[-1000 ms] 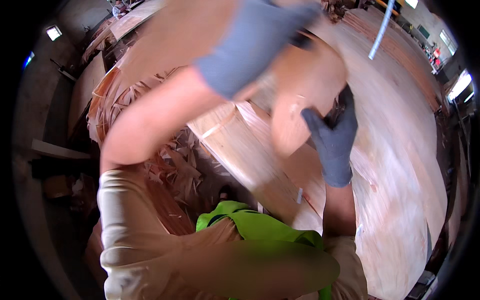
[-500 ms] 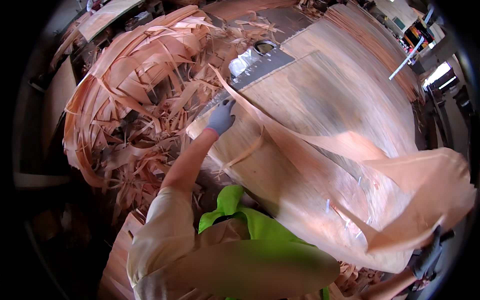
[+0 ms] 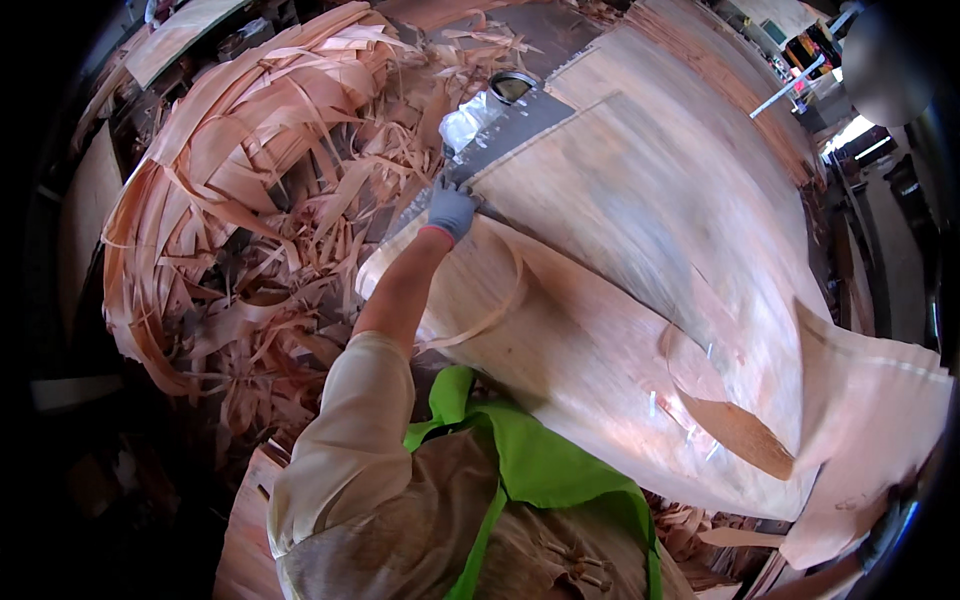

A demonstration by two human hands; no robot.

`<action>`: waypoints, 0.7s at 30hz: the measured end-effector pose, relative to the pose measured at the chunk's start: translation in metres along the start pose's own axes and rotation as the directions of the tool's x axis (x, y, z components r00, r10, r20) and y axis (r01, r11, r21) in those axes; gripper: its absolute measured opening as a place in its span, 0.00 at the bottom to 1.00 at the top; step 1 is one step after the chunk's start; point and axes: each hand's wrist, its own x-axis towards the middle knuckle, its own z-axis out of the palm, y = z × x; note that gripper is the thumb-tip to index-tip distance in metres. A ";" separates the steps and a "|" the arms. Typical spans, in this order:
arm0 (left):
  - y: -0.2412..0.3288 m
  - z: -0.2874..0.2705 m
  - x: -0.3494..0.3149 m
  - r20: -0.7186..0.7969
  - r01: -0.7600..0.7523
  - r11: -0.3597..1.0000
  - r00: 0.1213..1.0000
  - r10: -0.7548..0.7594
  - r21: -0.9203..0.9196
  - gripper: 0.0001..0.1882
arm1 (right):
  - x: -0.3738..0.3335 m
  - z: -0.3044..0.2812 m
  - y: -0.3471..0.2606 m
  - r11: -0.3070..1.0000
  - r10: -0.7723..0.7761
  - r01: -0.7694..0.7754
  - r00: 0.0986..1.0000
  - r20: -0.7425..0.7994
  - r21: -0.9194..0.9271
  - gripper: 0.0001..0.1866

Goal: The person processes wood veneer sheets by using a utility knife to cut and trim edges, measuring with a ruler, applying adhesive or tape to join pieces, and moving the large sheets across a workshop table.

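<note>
In a grey glove, my left hand (image 3: 453, 208) reaches forward to the far left end of the wood veneer stack (image 3: 590, 330), fingers stretched out near its edge. My right hand (image 3: 885, 535), in a dark glove, is at the lower right rim, mostly dark and cut off. It grips the edge of a loose, thin veneer sheet (image 3: 880, 420), which hangs bent over the stack's right end. A torn brown veneer piece (image 3: 740, 435) lies on the near right part of the stack, and a narrow curved veneer strip (image 3: 505, 305) lies at its left end.
A big heap of veneer strips (image 3: 240, 120) and scraps covers the left. Beyond my left hand are a grey metal plate (image 3: 525, 130), a crumpled white plastic bag (image 3: 468, 122) and a round dark container (image 3: 512, 86). More stacked veneer (image 3: 720, 100) stands far right.
The loose veneer sheet has swung right and down off the stack with my right hand, baring more of the surface. My left hand has shifted slightly forward and right.
</note>
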 end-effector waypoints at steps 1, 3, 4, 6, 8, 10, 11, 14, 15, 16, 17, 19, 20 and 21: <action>-0.005 0.000 0.002 0.066 0.002 1.000 0.998 0.000 -0.031 0.13 | 0.001 0.018 -0.004 0.997 -0.007 0.001 0.997 0.075 0.078 0.22; -0.012 0.000 0.005 0.193 0.017 0.996 0.981 0.001 -0.093 0.12 | -0.002 0.062 -0.026 0.973 -0.046 -0.012 0.969 0.244 0.231 0.22; -0.011 -0.005 0.007 0.211 -0.003 0.996 0.977 0.023 -0.093 0.11 | -0.008 0.083 -0.043 0.956 -0.079 -0.027 0.935 0.345 0.293 0.22; -0.006 -0.023 0.012 0.252 -0.042 0.995 0.966 0.064 -0.094 0.10 | -0.022 0.134 -0.093 0.917 -0.193 -0.052 0.810 0.553 0.396 0.21; -0.013 -0.027 0.018 0.357 -0.024 0.992 0.932 0.066 -0.122 0.10 | -0.036 0.175 -0.172 0.895 -0.367 0.022 0.605 0.707 0.445 0.20; -0.012 -0.039 0.030 0.419 -0.024 0.994 0.905 0.068 -0.108 0.11 | -0.046 0.208 -0.232 0.787 -0.567 -0.041 0.343 0.749 0.615 0.09; -0.006 -0.058 0.036 0.437 -0.035 0.997 0.897 0.064 -0.074 0.12 | -0.054 0.229 -0.258 0.729 -0.645 -0.126 0.202 0.737 0.673 0.08; -0.002 -0.054 0.040 0.160 -0.038 0.986 0.987 0.012 0.162 0.16 | -0.073 0.279 -0.279 0.694 -0.650 -0.318 0.109 0.752 0.646 0.06; 0.001 -0.045 0.042 0.009 -0.022 0.964 1.000 0.021 0.264 0.18 | -0.077 0.291 -0.285 0.684 -0.644 -0.391 0.074 0.762 0.616 0.06; 0.011 -0.045 0.040 -0.125 -0.014 0.963 0.991 0.050 0.270 0.21 | -0.082 0.299 -0.287 0.679 -0.639 -0.424 0.058 0.767 0.599 0.05; 0.024 -0.044 0.037 -0.132 -0.032 0.983 0.990 0.056 0.179 0.21 | -0.083 0.306 -0.289 0.674 -0.636 -0.457 0.041 0.770 0.581 0.04; 0.065 -0.067 0.020 -0.132 -0.077 0.997 0.988 0.076 -0.004 0.23 | -0.084 0.323 -0.286 0.716 -0.618 -0.400 0.018 0.786 0.572 0.06; 0.077 -0.067 0.002 -0.063 -0.052 0.983 0.997 0.041 -0.178 0.24 | -0.085 0.335 -0.283 0.715 -0.629 -0.382 0.015 0.777 0.586 0.07; 0.089 -0.067 -0.015 0.008 -0.012 0.939 1.000 0.016 -0.344 0.25 | -0.085 0.347 -0.279 0.712 -0.640 -0.364 0.014 0.768 0.600 0.07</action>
